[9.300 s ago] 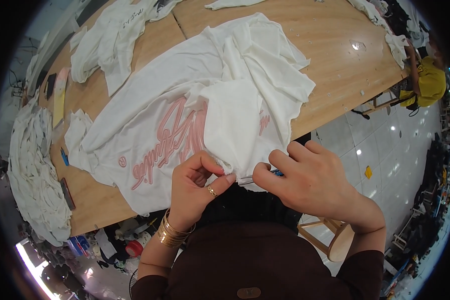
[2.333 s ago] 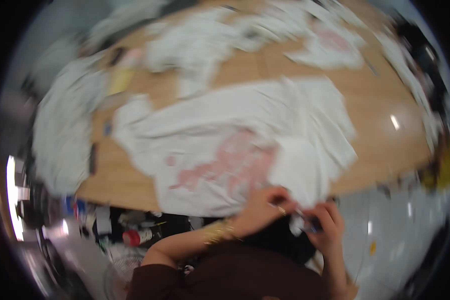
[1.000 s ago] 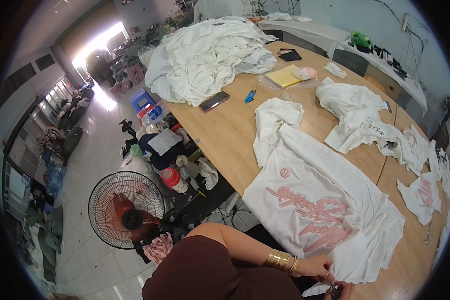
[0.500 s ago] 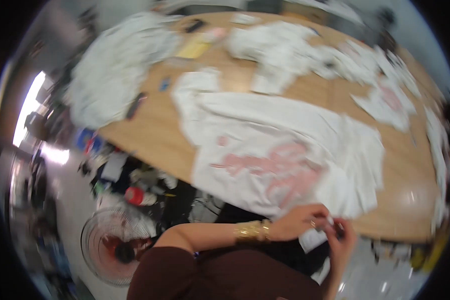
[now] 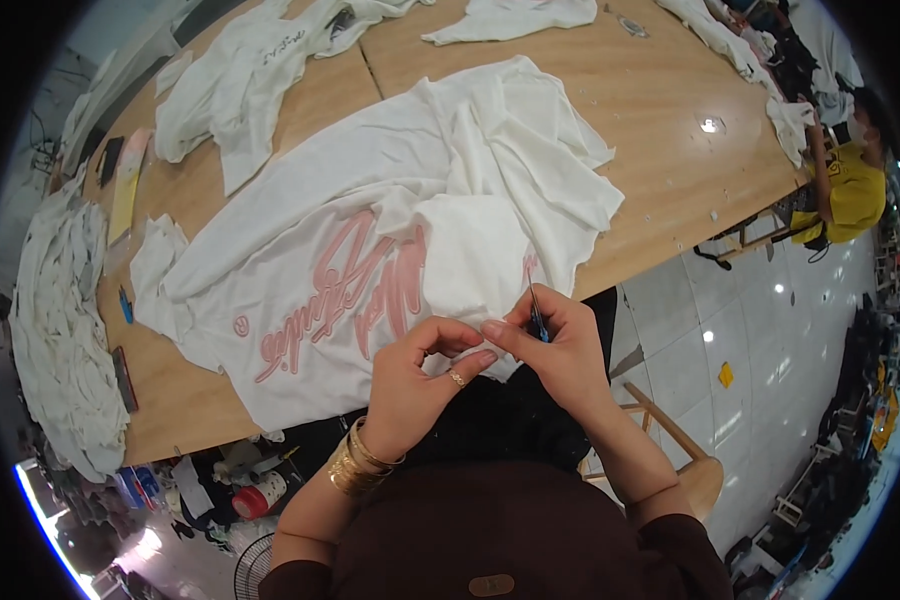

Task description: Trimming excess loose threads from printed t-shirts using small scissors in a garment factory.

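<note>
A white long-sleeved garment (image 5: 300, 210) with large pink lettering lies spread over the near side of the wooden table. Part of it, a folded flap (image 5: 475, 250), comes toward me at the near edge. My left hand (image 5: 420, 375), with a ring and gold bracelets, pinches the cloth's edge between thumb and fingers. Close beside it, my right hand (image 5: 560, 345) has its thumb and forefinger on the same edge. Tucked in the right hand are small thread snips (image 5: 538, 318), dark blue, with the thin blade pointing up and away from me.
A heap of white garments (image 5: 55, 320) covers the table's left end. More white garments (image 5: 235, 90) lie along the far side. A dark phone-like object (image 5: 124, 380) and a blue item (image 5: 126, 305) rest at left. A wooden stool (image 5: 670, 430) stands at right; a person in yellow (image 5: 845, 195) sits beyond.
My view has turned toward the right and steadied. My hands, earlier close together past the garment's near right corner, now pinch its near edge side by side. The snips now show clearly.
</note>
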Available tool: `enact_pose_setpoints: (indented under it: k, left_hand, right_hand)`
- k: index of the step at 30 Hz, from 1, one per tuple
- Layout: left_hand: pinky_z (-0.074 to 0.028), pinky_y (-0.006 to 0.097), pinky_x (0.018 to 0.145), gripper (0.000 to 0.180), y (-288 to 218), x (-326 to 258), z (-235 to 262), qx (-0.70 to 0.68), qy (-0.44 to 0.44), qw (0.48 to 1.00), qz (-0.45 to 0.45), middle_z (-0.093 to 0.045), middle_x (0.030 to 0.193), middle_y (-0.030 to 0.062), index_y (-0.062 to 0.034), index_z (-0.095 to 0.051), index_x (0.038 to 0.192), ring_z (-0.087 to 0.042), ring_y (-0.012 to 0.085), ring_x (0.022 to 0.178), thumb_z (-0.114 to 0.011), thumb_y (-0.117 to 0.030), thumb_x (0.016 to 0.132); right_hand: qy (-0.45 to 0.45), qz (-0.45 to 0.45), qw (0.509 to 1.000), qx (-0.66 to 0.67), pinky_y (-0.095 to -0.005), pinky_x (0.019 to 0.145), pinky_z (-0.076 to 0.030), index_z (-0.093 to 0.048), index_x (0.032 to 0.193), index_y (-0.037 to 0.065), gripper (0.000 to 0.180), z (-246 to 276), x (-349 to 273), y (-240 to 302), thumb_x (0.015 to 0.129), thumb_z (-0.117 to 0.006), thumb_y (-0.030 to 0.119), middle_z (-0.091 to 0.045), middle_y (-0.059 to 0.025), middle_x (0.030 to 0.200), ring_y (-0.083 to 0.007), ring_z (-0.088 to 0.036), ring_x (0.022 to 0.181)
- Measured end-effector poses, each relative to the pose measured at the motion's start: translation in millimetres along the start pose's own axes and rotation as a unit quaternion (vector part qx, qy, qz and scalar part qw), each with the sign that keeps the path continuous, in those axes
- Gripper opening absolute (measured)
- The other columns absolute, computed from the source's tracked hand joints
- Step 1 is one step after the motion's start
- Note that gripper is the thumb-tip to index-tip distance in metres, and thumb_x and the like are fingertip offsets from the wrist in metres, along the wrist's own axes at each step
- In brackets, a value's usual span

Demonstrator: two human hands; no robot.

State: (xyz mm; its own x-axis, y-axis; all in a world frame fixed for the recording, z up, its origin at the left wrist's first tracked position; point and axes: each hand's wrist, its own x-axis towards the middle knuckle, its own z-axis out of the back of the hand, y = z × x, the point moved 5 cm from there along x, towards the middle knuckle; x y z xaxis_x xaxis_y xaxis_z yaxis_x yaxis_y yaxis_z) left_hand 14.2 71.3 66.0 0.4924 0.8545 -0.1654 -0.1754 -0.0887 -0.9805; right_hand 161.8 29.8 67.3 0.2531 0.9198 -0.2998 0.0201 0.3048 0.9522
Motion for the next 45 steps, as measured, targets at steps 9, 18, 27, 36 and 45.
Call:
enact_pose_setpoints:
  k: [9, 18, 27, 36, 45]
  left_hand:
    - [-0.047, 0.023, 0.069, 0.015, -9.3, 3.1, 8.3, -0.003, 0.082, 0.995, 0.064, -0.063, 0.077, 0.0028, 0.0004, -0.062, 0.087, -0.058, 0.0079, 0.072, -0.07, -0.009, 0.078]
    - [-0.047, 0.022, 0.068, 0.011, -14.9, 5.0, 12.0, -0.005, 0.089, 0.994, 0.061, -0.064, 0.077, 0.0032, 0.0015, -0.063, 0.087, -0.058, 0.0081, 0.072, -0.067, -0.006, 0.08]
    - [-0.045, 0.022, 0.074, 0.01, -14.6, -0.8, 11.1, -0.119, 0.084, 0.988, 0.05, -0.063, 0.082, 0.0033, 0.0025, -0.062, 0.088, -0.057, 0.0085, 0.078, -0.066, -0.001, 0.079]
    - [-0.045, 0.022, 0.073, 0.009, -18.0, -10.5, 12.8, -0.162, 0.056, 0.984, 0.047, -0.063, 0.082, 0.0056, 0.0041, -0.06, 0.084, -0.058, 0.009, 0.078, -0.066, 0.005, 0.077]
    - [-0.05, 0.024, 0.072, 0.007, -20.2, -11.0, 6.9, -0.216, 0.047, 0.973, 0.063, -0.064, 0.083, 0.0106, 0.0037, -0.056, 0.085, -0.064, 0.0149, 0.077, -0.061, 0.006, 0.081]
  right_hand:
    - [0.042, -0.121, 0.976, 0.178, -0.0184, 0.035, -0.02, -0.051, 0.067, 0.005, 0.022, -7.1, 1.3, 1.0, 0.076, -0.071, 0.01, -0.045, 0.0033, 0.051, -0.0016, -0.032, 0.038]
    - [0.064, -0.141, 0.964, 0.214, -0.0186, 0.036, -0.021, -0.051, 0.067, 0.005, 0.021, -8.4, 4.8, 3.9, 0.076, -0.071, 0.01, -0.044, 0.0031, 0.051, -0.0024, -0.032, 0.038]
    - [0.075, -0.143, 0.959, 0.231, -0.0183, 0.036, -0.021, -0.056, 0.076, 0.002, 0.015, -15.5, 3.8, 3.4, 0.079, -0.067, 0.011, -0.044, 0.0043, 0.051, -0.0019, -0.032, 0.038]
    - [0.063, -0.023, 0.995, 0.074, -0.0188, 0.048, -0.039, -0.047, 0.11, -0.001, 0.02, 12.5, -25.0, 33.8, 0.091, -0.048, 0.006, -0.055, -0.0058, 0.084, -0.0073, -0.05, 0.057]
    - [0.242, -0.061, 0.967, -0.056, -0.0296, 0.051, -0.047, -0.045, 0.115, 0.002, 0.024, -8.8, -58.6, 39.5, 0.093, -0.045, 0.012, -0.057, -0.0092, 0.062, -0.0224, -0.062, 0.055]
